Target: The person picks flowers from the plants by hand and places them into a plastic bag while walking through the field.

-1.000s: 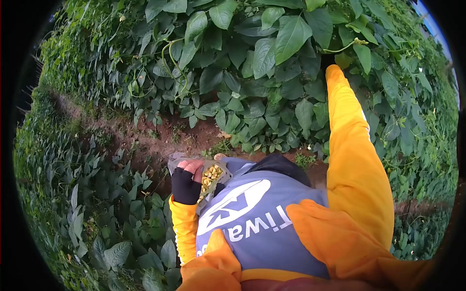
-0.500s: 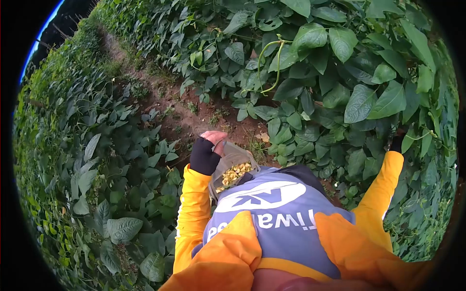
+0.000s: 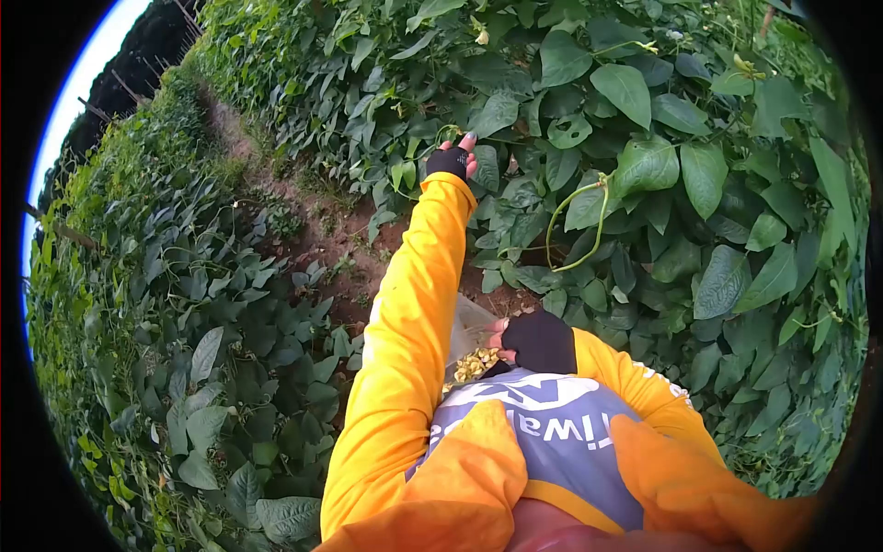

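My left hand point(image 3: 452, 160), in a black fingerless glove, reaches out among the leaves of a climbing plant, fingers apart beside a thin curled stem point(image 3: 448, 131). Nothing shows clearly between them. Against my waist hangs a translucent plastic bag point(image 3: 466, 322) with many small pale-yellow, flower-like pieces point(image 3: 475, 364) inside. Over the bag's opening is my right hand point(image 3: 533, 341), also gloved in black. Its bent fingers are close together at the yellow pieces; whatever they hold is hidden.
Dense green foliage point(image 3: 635, 166) rises ahead and to the right, with a long looping pale-green stem or pod point(image 3: 600, 225) hanging from it. More leafy plants point(image 3: 212, 359) stand on the left. A brown dirt path point(image 3: 345, 248) runs between the rows.
My left hand has left the bag and stretched forward into the leaves. My right hand has come from the foliage on the right to the bag.
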Available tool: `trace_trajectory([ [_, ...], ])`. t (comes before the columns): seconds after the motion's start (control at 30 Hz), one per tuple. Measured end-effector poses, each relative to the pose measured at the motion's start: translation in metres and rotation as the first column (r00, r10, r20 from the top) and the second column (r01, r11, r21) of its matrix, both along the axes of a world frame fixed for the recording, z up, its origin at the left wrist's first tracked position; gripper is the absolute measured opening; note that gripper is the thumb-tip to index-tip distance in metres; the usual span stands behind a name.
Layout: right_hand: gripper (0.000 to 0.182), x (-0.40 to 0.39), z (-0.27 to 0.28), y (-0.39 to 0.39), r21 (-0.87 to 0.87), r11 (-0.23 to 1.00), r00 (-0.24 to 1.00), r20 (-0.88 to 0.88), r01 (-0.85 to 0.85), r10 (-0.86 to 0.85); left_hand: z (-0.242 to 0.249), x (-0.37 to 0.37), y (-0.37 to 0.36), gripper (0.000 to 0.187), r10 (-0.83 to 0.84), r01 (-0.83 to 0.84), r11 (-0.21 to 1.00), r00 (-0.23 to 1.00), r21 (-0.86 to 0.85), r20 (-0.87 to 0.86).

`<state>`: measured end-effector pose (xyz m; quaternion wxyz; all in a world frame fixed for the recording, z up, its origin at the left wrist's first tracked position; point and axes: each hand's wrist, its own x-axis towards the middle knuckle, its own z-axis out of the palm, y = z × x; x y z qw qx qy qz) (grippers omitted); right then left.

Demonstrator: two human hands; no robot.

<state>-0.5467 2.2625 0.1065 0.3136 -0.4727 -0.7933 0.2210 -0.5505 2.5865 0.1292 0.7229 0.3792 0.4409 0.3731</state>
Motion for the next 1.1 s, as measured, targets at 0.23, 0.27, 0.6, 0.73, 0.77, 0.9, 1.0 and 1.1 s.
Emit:
trace_trajectory([
  [0.23,0.027,0.024,0.003,0.108,0.025,0.886,0.867,-0.218,0.464,-0.448,-0.021,0.022,0.034,0.026,-0.001,-0.004,1.000,0.984,0.028,0.180],
  [0.27,0.028,0.031,0.000,0.126,0.060,0.855,0.841,-0.228,0.516,-0.491,-0.023,0.025,0.036,0.013,0.051,-0.056,0.998,0.986,0.031,0.158],
  [0.6,0.039,0.066,-0.003,0.250,0.345,0.527,0.614,-0.230,0.777,-0.755,-0.034,-0.018,0.016,0.023,-0.204,0.176,0.936,0.977,0.304,0.063],
  [0.73,0.028,0.073,0.003,0.250,0.092,0.669,0.674,-0.161,0.738,-0.721,-0.030,-0.033,0.007,0.024,-0.230,0.249,0.872,0.968,0.420,-0.097],
  [0.77,0.028,0.075,0.000,0.249,0.092,0.668,0.673,-0.160,0.738,-0.722,-0.029,-0.035,0.005,0.024,-0.231,0.250,0.873,0.968,0.419,-0.096],
  [0.9,0.025,0.080,-0.006,0.245,0.139,0.659,0.672,-0.212,0.739,-0.709,-0.026,-0.039,0.005,0.023,-0.267,0.325,0.829,0.945,0.455,-0.188],
  [1.0,0.023,0.081,0.004,0.238,0.150,0.636,0.653,-0.187,0.757,-0.734,-0.021,-0.047,0.004,0.023,-0.385,0.417,0.804,0.908,0.424,-0.164],
  [1.1,0.022,0.081,0.014,0.231,0.164,0.597,0.618,-0.152,0.785,-0.771,-0.009,-0.070,-0.007,0.022,-0.610,0.685,0.626,0.728,0.372,-0.314],
])
